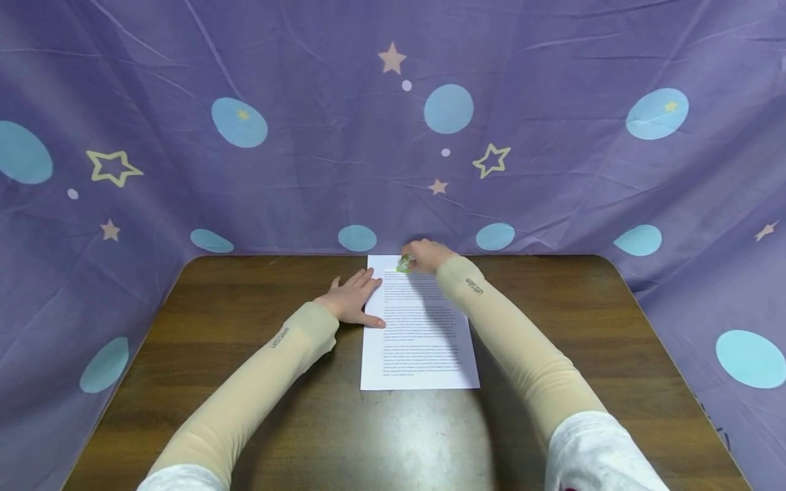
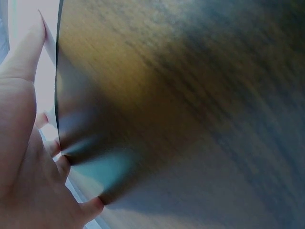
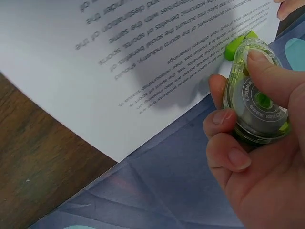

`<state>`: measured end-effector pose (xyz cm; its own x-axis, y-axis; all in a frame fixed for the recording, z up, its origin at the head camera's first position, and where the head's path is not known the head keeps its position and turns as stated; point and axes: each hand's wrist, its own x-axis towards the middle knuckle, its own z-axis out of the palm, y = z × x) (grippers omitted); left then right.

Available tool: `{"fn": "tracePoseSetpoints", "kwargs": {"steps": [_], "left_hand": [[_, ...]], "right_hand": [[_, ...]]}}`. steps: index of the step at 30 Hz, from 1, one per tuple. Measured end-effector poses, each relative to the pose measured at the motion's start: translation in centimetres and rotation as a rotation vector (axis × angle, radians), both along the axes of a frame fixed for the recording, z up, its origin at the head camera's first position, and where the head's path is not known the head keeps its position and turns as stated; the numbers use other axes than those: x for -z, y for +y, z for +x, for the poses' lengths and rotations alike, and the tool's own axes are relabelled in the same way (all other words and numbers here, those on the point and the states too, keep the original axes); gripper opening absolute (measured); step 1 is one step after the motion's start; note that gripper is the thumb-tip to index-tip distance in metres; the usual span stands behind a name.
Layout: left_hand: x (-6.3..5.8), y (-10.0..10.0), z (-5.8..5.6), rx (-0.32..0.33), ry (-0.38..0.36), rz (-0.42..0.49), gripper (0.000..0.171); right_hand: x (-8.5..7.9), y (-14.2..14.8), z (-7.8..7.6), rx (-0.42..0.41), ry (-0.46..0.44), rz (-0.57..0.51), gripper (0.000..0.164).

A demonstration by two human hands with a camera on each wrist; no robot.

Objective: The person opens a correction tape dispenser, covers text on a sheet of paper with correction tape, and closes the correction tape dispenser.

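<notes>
A printed sheet of paper point(image 1: 424, 334) lies on the table, its far end near the table's back edge. My right hand point(image 1: 428, 256) grips a clear and green correction tape dispenser point(image 3: 255, 95) between thumb and curled fingers. Its green tip point(image 3: 234, 47) is at the first lines of text in the right wrist view. My left hand point(image 1: 353, 300) lies spread at the sheet's left edge, thumb and fingertips on the paper. In the left wrist view the left thumb point(image 2: 28, 47) stretches along the white paper, with the other fingers spread apart.
The brown wooden table point(image 1: 245, 286) runs under both forearms. A purple curtain point(image 1: 331, 136) with stars and blue ovals hangs right behind the table's back edge and along both sides. Beige sleeves cover both forearms.
</notes>
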<state>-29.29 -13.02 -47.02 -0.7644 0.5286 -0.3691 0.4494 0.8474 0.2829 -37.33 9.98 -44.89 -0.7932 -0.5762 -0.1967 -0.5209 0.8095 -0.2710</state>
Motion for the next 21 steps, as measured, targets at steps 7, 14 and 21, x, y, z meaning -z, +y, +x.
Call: {"fn": "tracePoseSetpoints", "kwargs": {"steps": [7,14,21], "left_hand": [[0.5,0.0,-0.4,0.001,-0.01,0.019,0.11],[1.0,-0.2,-0.6,0.008,-0.001,0.008,0.109],[0.4,0.1,-0.3,0.008,0.008,-0.005,0.106]], "right_hand": [[-0.1,0.7,0.1,0.012,-0.013,-0.004,0.016],[-0.1,1.3,0.0,0.008,-0.009,-0.007,0.014],[-0.3,1.9,0.2,0.01,-0.021,0.012,0.019]]}}
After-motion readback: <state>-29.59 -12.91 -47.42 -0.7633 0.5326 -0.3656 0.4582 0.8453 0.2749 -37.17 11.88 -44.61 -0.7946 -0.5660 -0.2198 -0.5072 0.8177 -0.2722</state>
